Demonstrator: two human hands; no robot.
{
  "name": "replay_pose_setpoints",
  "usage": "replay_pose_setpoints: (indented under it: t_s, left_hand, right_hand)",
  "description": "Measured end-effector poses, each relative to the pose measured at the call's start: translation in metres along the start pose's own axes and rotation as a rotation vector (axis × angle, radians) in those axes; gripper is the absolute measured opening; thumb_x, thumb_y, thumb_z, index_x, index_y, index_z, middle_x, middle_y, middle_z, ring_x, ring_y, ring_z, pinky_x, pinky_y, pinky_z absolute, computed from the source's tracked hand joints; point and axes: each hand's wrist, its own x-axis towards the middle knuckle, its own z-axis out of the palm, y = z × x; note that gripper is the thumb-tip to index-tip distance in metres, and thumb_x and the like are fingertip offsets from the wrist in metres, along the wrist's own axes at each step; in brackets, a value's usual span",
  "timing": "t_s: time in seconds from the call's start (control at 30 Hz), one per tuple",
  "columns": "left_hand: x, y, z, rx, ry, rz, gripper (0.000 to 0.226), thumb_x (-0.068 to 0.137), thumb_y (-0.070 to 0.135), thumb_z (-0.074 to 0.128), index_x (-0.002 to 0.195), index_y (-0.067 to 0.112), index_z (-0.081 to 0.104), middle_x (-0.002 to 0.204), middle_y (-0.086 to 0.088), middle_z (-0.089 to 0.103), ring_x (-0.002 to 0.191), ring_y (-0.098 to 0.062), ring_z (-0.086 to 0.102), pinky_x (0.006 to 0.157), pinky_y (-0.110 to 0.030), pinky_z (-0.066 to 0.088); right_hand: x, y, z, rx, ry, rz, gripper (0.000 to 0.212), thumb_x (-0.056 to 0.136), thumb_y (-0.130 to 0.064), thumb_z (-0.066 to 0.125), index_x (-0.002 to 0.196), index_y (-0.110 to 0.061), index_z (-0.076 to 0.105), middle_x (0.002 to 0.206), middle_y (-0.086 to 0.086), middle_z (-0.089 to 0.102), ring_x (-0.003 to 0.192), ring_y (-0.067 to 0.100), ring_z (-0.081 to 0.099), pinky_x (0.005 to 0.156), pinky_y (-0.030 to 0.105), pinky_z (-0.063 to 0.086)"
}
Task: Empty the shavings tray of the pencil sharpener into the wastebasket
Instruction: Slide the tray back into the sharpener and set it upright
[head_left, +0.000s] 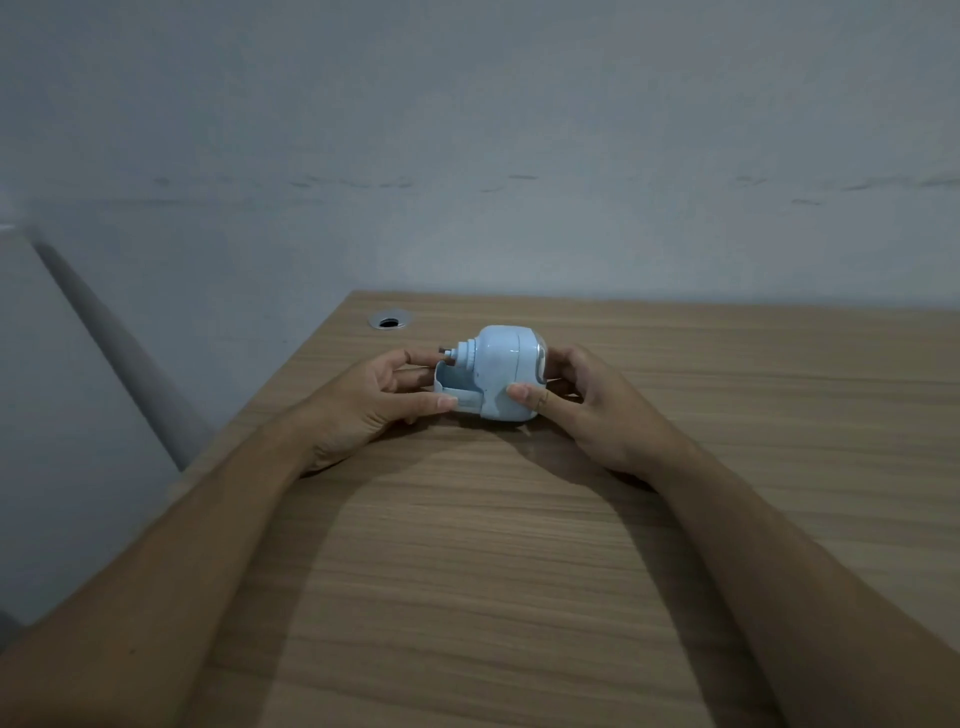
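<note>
A light blue pencil sharpener stands on the wooden desk, its nozzle pointing left. Its shavings tray sticks partly out of the left side, low down. My left hand pinches the tray, thumb on the near wall and fingers behind it. My right hand holds the sharpener's body, thumb on the near face and fingers around the right end. No wastebasket is in view.
A round cable grommet sits in the desk's far left corner. The desk's left edge runs diagonally from there toward me. A grey wall stands behind the desk, and a grey slanted bar is off the left edge.
</note>
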Motion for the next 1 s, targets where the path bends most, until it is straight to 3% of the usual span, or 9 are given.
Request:
replay_pose_setpoints:
  t_s: [0.17, 0.37, 0.47, 0.57, 0.67, 0.77, 0.83, 0.9, 1.0]
  left_hand:
    - [-0.006, 0.006, 0.016, 0.155, 0.056, 0.048, 0.051, 0.095, 0.013, 0.085, 0.141, 0.029, 0.072, 0.129, 0.009, 0.084, 0.123, -0.009, 0.078, 0.099, -0.018, 0.061]
    - [-0.010, 0.009, 0.029, 0.493, 0.089, 0.117, 0.033, 0.100, 0.031, 0.079, 0.133, 0.034, 0.081, 0.120, 0.022, 0.084, 0.115, 0.007, 0.076, 0.106, -0.018, 0.054]
    - [-0.008, 0.008, 0.035, 0.518, 0.182, 0.136, 0.024, 0.102, 0.032, 0.078, 0.124, 0.038, 0.086, 0.108, 0.032, 0.083, 0.103, 0.016, 0.075, 0.094, -0.011, 0.055]
    - [-0.001, 0.001, 0.037, 0.518, 0.253, 0.151, 0.020, 0.101, 0.026, 0.079, 0.117, 0.033, 0.089, 0.099, 0.027, 0.086, 0.089, 0.018, 0.075, 0.085, -0.013, 0.056]
    - [0.001, 0.000, 0.038, 0.481, 0.288, 0.153, 0.020, 0.102, 0.016, 0.077, 0.117, 0.024, 0.089, 0.089, 0.033, 0.082, 0.078, 0.024, 0.071, 0.075, 0.002, 0.049]
    - [-0.003, 0.003, 0.037, 0.438, 0.260, 0.144, 0.026, 0.103, 0.018, 0.076, 0.122, 0.034, 0.084, 0.103, 0.025, 0.085, 0.090, 0.024, 0.072, 0.083, 0.001, 0.052]
    - [-0.006, 0.003, 0.035, 0.422, 0.219, 0.130, 0.029, 0.105, 0.020, 0.073, 0.121, 0.044, 0.077, 0.097, 0.033, 0.082, 0.098, 0.021, 0.074, 0.088, -0.002, 0.054]
    - [-0.007, 0.003, 0.035, 0.426, 0.199, 0.132, 0.028, 0.109, 0.021, 0.067, 0.120, 0.046, 0.074, 0.093, 0.041, 0.079, 0.099, 0.022, 0.073, 0.085, 0.001, 0.051]
    - [-0.003, 0.003, 0.040, 0.368, 0.180, 0.160, 0.027, 0.115, 0.026, 0.057, 0.123, 0.041, 0.078, 0.103, 0.036, 0.082, 0.102, 0.020, 0.074, 0.084, -0.001, 0.050]
  right_hand:
    - [-0.006, -0.003, 0.006, -0.034, 0.044, 0.024, 0.062, 0.084, -0.047, 0.091, 0.133, -0.023, 0.063, 0.124, -0.012, 0.077, 0.109, 0.000, 0.077, 0.091, 0.021, 0.063]
    - [-0.009, -0.005, 0.014, -0.029, 0.092, 0.029, 0.066, 0.075, -0.050, 0.098, 0.122, -0.025, 0.060, 0.117, -0.009, 0.077, 0.101, 0.006, 0.078, 0.082, 0.022, 0.061]
    - [-0.011, -0.007, 0.017, -0.055, 0.118, 0.047, 0.073, 0.069, -0.056, 0.099, 0.119, -0.026, 0.056, 0.116, -0.010, 0.078, 0.101, 0.007, 0.078, 0.085, 0.026, 0.063]
    - [-0.015, -0.010, 0.016, -0.063, 0.091, 0.054, 0.081, 0.063, -0.062, 0.099, 0.123, -0.029, 0.056, 0.114, -0.009, 0.076, 0.098, 0.007, 0.077, 0.084, 0.026, 0.063]
    - [-0.016, -0.008, 0.011, -0.032, 0.038, 0.038, 0.084, 0.068, -0.055, 0.100, 0.137, -0.031, 0.058, 0.110, 0.004, 0.077, 0.087, 0.007, 0.075, 0.080, 0.027, 0.060]
    - [-0.016, -0.006, 0.009, -0.080, -0.007, -0.012, 0.074, 0.072, -0.051, 0.098, 0.137, -0.036, 0.066, 0.103, 0.009, 0.077, 0.077, 0.002, 0.068, 0.080, 0.037, 0.060]
    - [-0.015, -0.004, 0.010, -0.099, -0.002, -0.033, 0.066, 0.073, -0.054, 0.097, 0.131, -0.037, 0.072, 0.098, 0.007, 0.075, 0.077, 0.003, 0.065, 0.084, 0.044, 0.061]
    - [-0.014, -0.002, 0.011, -0.102, 0.011, -0.045, 0.062, 0.075, -0.056, 0.095, 0.130, -0.037, 0.073, 0.093, -0.001, 0.073, 0.077, 0.005, 0.066, 0.084, 0.043, 0.061]
    - [-0.007, 0.001, 0.008, -0.182, 0.086, -0.075, 0.065, 0.076, -0.064, 0.092, 0.133, -0.040, 0.072, 0.111, -0.008, 0.073, 0.094, 0.012, 0.074, 0.089, 0.035, 0.063]
